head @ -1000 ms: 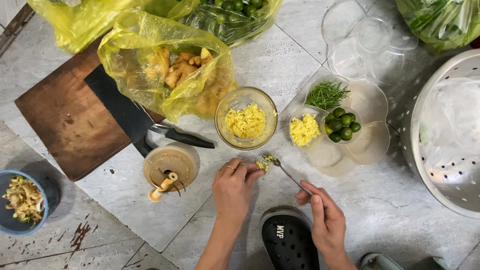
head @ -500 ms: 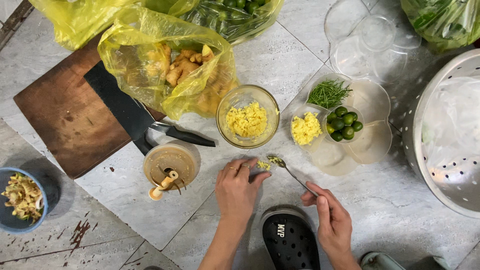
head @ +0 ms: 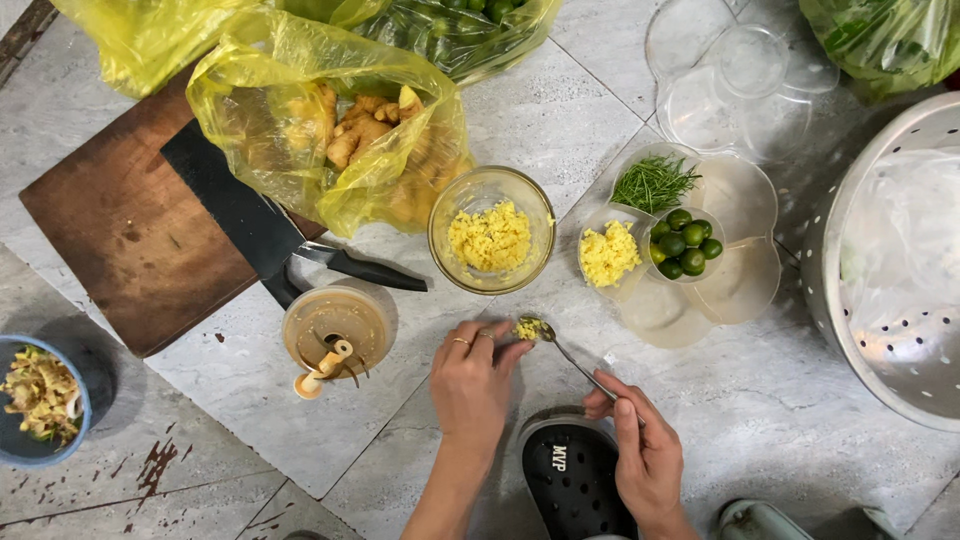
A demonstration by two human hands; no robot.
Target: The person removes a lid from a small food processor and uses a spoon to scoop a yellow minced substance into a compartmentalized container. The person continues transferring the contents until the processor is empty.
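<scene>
One metal spoon [head: 563, 352] lay low over the grey tiled floor [head: 760, 420], its bowl just below the glass bowl [head: 491, 229] and carrying a small heap of yellow mince [head: 527, 328]. The right hand [head: 640, 450] had the handle end pinched between thumb and curled fingers. The left hand [head: 472, 380] rested palm-down on the floor, fingers mostly extended and holding nothing, fingertips touching the mince at the spoon's bowl; two rings showed on it. The glass bowl held more yellow mince. To its right stood one clear compartmented tray [head: 745, 280]: one section with yellow mince, one with about seven small green limes [head: 683, 241], one with chopped green herbs [head: 653, 183], the remaining sections bare. One clear lid [head: 740, 85] lay above the tray. One perforated metal colander [head: 880, 260] sat at the right edge. Left of the glass bowl: one chopper lid with blade [head: 335, 335], one black cleaver [head: 260, 225] on one wooden cutting board [head: 110, 240], one yellow plastic bag of ginger root [head: 340, 130]. One blue bowl of peelings [head: 40, 400] sat at the far left. One black sandal [head: 575, 480] showed between the forearms.
</scene>
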